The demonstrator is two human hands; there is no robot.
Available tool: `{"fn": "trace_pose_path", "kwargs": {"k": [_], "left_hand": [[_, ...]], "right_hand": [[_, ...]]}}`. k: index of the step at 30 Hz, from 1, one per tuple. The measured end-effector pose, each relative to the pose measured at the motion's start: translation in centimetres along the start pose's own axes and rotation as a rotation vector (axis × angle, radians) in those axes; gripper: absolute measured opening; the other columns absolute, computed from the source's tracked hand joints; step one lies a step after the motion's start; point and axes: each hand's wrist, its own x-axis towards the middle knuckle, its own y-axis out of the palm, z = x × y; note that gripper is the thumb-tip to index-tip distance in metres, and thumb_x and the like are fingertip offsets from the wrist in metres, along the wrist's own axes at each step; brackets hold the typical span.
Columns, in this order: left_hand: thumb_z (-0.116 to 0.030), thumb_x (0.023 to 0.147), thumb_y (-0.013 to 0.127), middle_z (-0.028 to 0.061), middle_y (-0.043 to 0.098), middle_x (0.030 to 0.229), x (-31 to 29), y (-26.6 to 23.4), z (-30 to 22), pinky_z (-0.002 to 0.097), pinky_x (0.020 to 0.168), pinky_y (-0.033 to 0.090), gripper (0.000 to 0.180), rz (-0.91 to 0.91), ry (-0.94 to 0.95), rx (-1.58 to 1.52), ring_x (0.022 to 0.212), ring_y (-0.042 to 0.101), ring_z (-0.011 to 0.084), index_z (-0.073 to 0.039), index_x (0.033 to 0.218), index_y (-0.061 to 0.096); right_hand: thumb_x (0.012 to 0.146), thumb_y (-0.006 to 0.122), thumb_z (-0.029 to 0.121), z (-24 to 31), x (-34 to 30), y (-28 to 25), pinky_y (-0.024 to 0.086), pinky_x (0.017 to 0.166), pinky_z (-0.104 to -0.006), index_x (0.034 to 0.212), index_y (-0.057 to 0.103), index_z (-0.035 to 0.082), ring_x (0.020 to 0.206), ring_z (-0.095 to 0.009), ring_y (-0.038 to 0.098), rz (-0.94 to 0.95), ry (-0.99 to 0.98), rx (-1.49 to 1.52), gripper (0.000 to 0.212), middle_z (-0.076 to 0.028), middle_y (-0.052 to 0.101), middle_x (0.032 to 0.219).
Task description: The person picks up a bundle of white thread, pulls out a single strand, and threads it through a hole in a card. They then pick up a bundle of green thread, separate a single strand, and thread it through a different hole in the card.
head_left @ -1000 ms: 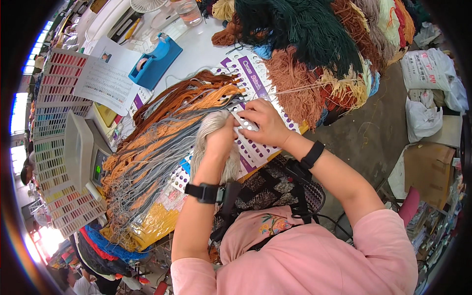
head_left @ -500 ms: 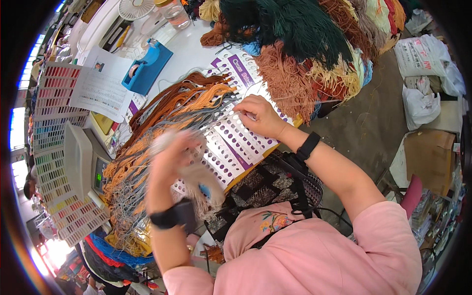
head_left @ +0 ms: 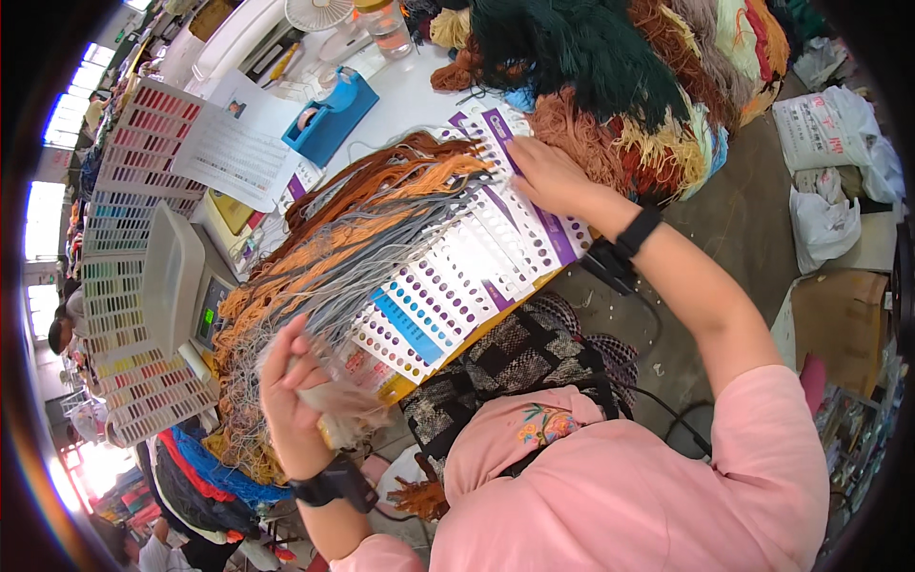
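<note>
On the table lies a stack of white punched thread cards (head_left: 477,257) with purple strips and rows of round holes. Orange, brown and grey threads (head_left: 372,210) run from the cards' holes toward the left. My right hand (head_left: 558,181) rests on the far right part of the cards, fingers stretched across a purple strip; its fingertips are partly hard to see. Near the cards' lower left end, my left hand (head_left: 295,386) has its fingers curled round a bundle of pale thread (head_left: 351,405), which is slightly blurred.
Dark green yarn (head_left: 572,62) and other yarn heaps cover the far right of the table. A blue tape dispenser (head_left: 334,119), a printed sheet (head_left: 233,143), a scale (head_left: 181,276) and a colour chart (head_left: 133,191) stand on the left. White bags (head_left: 824,133) lie on the right.
My right hand has moved right and away from the middle of the cards. My left hand has moved down and left with the pale thread, baring a blue strip on the cards.
</note>
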Motion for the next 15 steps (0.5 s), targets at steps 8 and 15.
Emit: {"fn": "trace_pose_path", "kwargs": {"k": [8, 15], "left_hand": [[-0.017, 0.085, 0.039, 0.0065, 0.053, 0.081, 0.9, 2.3, 4.2, 0.0172, 0.045, 0.036, 0.026, 0.341, -0.148, 0.006, 0.052, 0.044, 0.0059, 0.002, 0.102, 0.044], [-0.036, 0.086, 0.032, 0.0126, 0.047, 0.106, 0.8, 6.8, 8.5, 0.0306, 0.076, 0.040, 0.047, 0.168, -0.051, 0.088, 0.090, 0.048, 0.0188, 0.003, 0.112, 0.038]], "right_hand": [[0.064, 0.055, 0.012, 1.1, -11.0, -6.9, 0.034, 0.080, -0.0375, 0.083, 0.052, 0.001, 0.085, -0.026, 0.049, 0.378, -0.127, -0.208, 0.022, -0.012, 0.051, 0.084], [0.067, 0.056, 0.009, 11.5, -6.8, -3.3, 0.039, 0.048, -0.0268, 0.066, 0.055, 0.000, 0.051, -0.018, 0.050, -0.026, -0.163, 0.722, 0.009, -0.007, 0.051, 0.057]]}}
